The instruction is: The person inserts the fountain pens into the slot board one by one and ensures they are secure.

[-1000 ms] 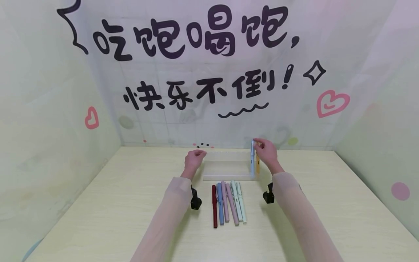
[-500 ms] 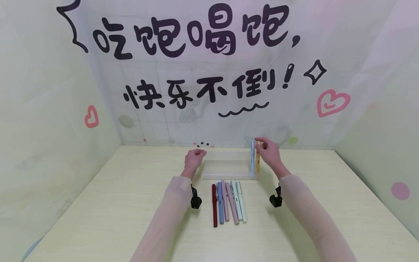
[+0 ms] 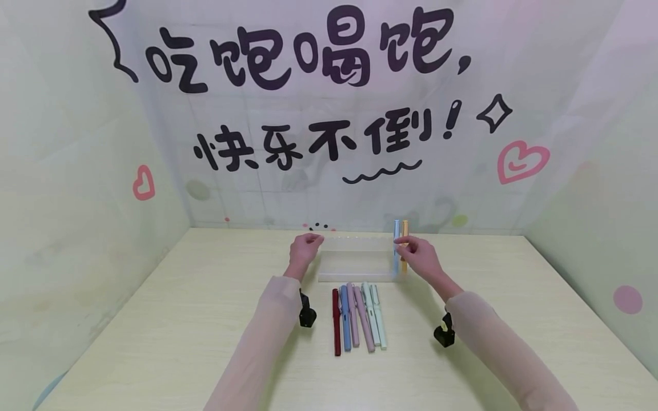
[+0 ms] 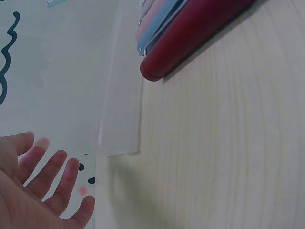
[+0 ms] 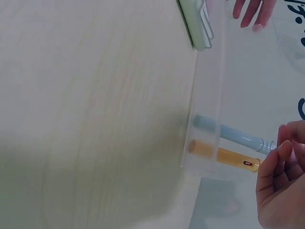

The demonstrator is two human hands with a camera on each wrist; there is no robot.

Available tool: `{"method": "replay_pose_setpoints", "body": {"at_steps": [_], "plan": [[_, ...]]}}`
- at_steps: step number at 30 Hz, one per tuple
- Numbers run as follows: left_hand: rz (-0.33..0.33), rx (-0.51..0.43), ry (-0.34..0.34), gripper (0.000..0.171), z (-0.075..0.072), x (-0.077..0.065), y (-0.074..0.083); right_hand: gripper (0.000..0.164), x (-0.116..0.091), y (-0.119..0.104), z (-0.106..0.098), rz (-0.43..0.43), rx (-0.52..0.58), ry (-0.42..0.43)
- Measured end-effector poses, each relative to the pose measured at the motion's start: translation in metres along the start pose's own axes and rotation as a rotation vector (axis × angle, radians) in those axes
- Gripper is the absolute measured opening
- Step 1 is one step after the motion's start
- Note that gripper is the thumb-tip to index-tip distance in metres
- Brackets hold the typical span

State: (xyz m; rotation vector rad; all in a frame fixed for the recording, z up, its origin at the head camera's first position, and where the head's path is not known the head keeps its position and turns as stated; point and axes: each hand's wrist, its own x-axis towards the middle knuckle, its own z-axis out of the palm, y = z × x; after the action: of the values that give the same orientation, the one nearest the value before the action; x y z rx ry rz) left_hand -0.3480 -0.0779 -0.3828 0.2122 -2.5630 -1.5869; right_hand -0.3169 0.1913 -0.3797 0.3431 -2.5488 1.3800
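Your left hand (image 3: 305, 250) pinches the rack's (image 3: 354, 278) corner, apparently to steady it, while your right hand (image 3: 422, 257) pinches the pale blue pen (image 5: 242, 137) upright in it beside the orange pen (image 5: 237, 159), six pens (image 3: 354, 319) lying on the tabletop (image 3: 205, 319) presumably for easy reach.

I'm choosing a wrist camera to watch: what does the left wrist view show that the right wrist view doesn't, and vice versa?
Only the left wrist view: the dark red pen and the blue pen.

Only the right wrist view: the right hand, the upright orange pen and the pale green pen. The light blue pen is plain only here; a pale blue bit at the left wrist view's top edge is too small to identify.

Both: the clear holder, the tabletop and the left hand, of which the right wrist view catches only fingers.
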Motion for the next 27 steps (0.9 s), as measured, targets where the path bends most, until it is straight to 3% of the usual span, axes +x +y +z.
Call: {"method": "replay_pose_setpoints", "body": {"at_steps": [12, 18, 24, 27], "plan": [[-0.002, 0.005, 0.001, 0.03, 0.0, 0.0, 0.001, 0.016, -0.02, 0.007, 0.021, 0.005, -0.017, -0.216], [-0.004, 0.008, 0.001, 0.031, 0.0, -0.001, 0.001, 0.016, -0.028, 0.008, 0.032, 0.062, -0.058, -0.337], [0.001, 0.006, -0.001, 0.031, -0.001, -0.002, 0.001, 0.021, -0.034, 0.006, 0.039, 0.14, -0.13, -0.386], [0.0, 0.003, -0.003, 0.031, -0.001, -0.002, 0.001, 0.023, -0.036, 0.004, 0.04, 0.14, -0.158, -0.398]]}}
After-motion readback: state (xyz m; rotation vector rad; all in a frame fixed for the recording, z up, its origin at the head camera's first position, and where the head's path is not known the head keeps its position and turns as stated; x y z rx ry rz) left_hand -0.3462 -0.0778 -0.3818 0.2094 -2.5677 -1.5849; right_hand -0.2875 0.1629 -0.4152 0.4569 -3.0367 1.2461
